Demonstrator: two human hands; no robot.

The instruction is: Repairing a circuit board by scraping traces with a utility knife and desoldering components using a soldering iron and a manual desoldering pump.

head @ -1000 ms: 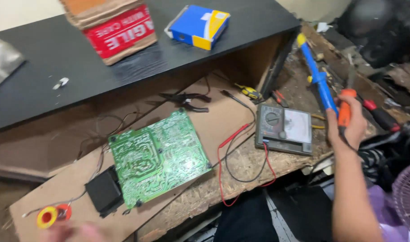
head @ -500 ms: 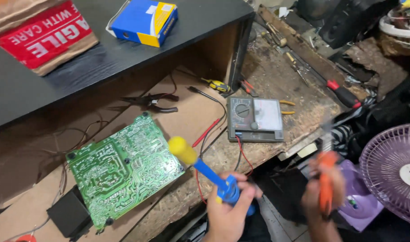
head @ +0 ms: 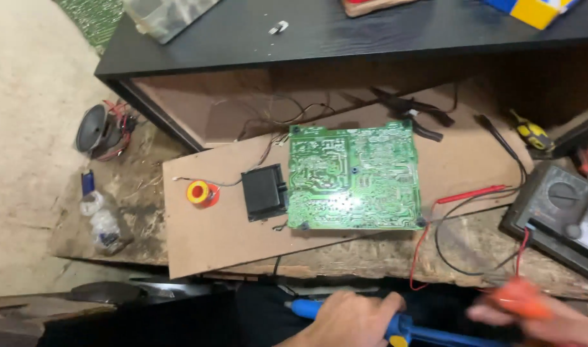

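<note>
Two bare hands at the near edge: left hand (head: 350,319), right hand (head: 551,323) blurred. No gloves, rings or sleeves showing. Dark clothing below.

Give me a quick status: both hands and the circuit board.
Left hand gripping blue-handled tool. Right hand blurred, gripping orange-handled tool. Green rectangular circuit board flat on brown hardboard sheet, untouched. Red probe lead lies beside it.

View swung left: board (head: 354,177) now centred, speaker (head: 91,127) and solder spool (head: 198,192) newly in frame, fan gone, meter (head: 557,215) pushed to right edge. Left hand (head: 348,319) dropped to bottom edge, blue pump (head: 396,326) turned from upright-tilted to flat, yellow tip out of frame. Right hand (head: 551,321) low at right, orange tool (head: 518,297) blurred.
</note>
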